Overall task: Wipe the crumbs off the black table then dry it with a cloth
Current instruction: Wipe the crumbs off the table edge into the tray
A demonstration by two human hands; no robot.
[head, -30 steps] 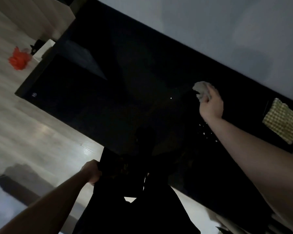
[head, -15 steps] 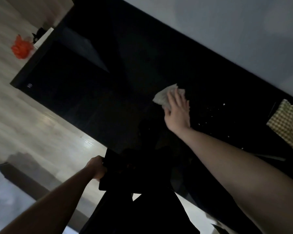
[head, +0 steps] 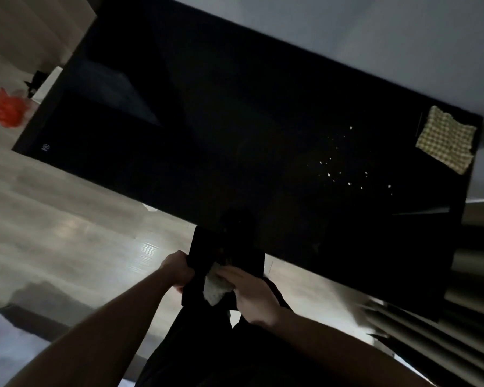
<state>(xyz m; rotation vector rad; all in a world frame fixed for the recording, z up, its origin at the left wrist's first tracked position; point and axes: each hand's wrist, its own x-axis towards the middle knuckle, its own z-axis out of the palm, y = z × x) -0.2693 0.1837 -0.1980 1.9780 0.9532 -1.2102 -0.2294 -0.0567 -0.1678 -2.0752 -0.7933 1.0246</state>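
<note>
The black table (head: 235, 129) fills the middle of the head view. Pale crumbs (head: 333, 169) lie scattered on its right part. A checked yellow cloth (head: 446, 139) rests at the table's far right corner. My left hand (head: 176, 270) grips a flat black tray-like object (head: 224, 252) held just below the table's near edge. My right hand (head: 249, 294) presses a crumpled pale wipe (head: 214, 287) onto that black object. Both hands are off the tabletop, in front of my dark clothing.
A red-orange bag (head: 7, 110) lies on the pale wood floor (head: 67, 219) at the left, next to a small white box (head: 46, 83). A light wall (head: 375, 37) runs behind the table. Slatted bars (head: 430, 350) show at the lower right.
My right hand swept the wipe leftward across the table, then pulled it off the near edge onto the black object held by my left hand. The view shifted, and more crumbs show on the right.
</note>
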